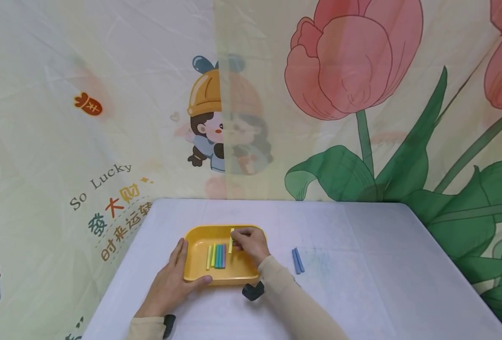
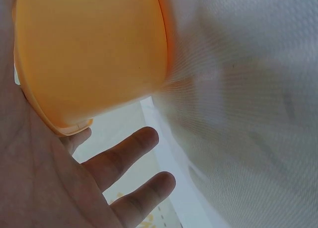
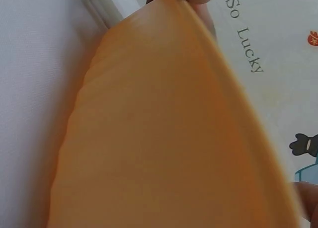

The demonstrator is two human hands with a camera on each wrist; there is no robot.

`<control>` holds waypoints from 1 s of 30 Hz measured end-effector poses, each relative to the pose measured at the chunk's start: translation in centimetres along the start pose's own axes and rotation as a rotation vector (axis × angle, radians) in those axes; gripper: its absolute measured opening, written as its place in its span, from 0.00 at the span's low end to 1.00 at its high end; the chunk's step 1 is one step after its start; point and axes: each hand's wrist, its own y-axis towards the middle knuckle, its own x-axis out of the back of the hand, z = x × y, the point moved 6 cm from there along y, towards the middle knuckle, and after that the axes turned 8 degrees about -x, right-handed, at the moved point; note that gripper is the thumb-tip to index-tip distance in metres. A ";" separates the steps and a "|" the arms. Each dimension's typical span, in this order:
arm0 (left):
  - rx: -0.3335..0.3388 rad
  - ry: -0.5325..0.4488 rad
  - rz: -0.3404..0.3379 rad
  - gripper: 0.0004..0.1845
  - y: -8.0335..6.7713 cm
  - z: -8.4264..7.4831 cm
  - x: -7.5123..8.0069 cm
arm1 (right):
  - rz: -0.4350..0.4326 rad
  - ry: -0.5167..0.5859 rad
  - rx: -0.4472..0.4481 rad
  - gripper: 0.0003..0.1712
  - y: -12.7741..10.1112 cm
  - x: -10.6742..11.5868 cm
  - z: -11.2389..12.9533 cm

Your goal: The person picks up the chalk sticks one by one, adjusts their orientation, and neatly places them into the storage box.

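A yellow tray [image 1: 239, 270] stands on the white table. My left hand [image 1: 170, 282] rests against its left side, fingers extended, with the thumb along the front rim. In the left wrist view, fingers [image 2: 121, 158] spread below the tray's outer wall. Over the tray's right half, my right hand [image 1: 252, 244] pinches a pale yellow chalk stick [image 1: 230, 247] between thumb and fingers, nearly upright in the head view. To its left, several chalk sticks [image 1: 217, 256] lie side by side: yellow tones, teal and purple. The tray's outside wall [image 3: 144, 114] hides the right fingertips in the right wrist view.
Two blue chalk sticks [image 1: 297, 261] lie together on the table, right of the tray and beyond the right forearm. Faint bluish smudges mark the white cloth [image 1: 319, 262] beside them. Behind the table's far edge hangs a printed curtain [image 1: 251, 184] with tulips and cartoon figures.
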 end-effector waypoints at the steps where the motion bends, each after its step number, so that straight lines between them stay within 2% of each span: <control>1: 0.000 -0.002 0.001 0.71 0.0 0.0 0.0 | -0.008 -0.014 -0.008 0.14 0.0 -0.1 -0.1; 6: -0.012 0.004 -0.011 0.71 0.0 0.1 0.1 | -0.020 -0.103 -0.034 0.12 0.0 -0.3 -0.5; 12: -0.017 -0.004 -0.010 0.70 0.1 0.1 0.2 | 0.020 -0.226 -0.059 0.08 -0.2 -0.7 -0.6; 20: -0.019 -0.004 -0.009 0.70 0.1 0.2 0.1 | 0.028 -0.357 0.009 0.05 -0.1 -1.5 -0.6; 30: -0.021 -0.009 -0.006 0.71 0.0 0.0 0.1 | 0.020 -0.360 -0.014 0.06 0.6 -1.9 -1.2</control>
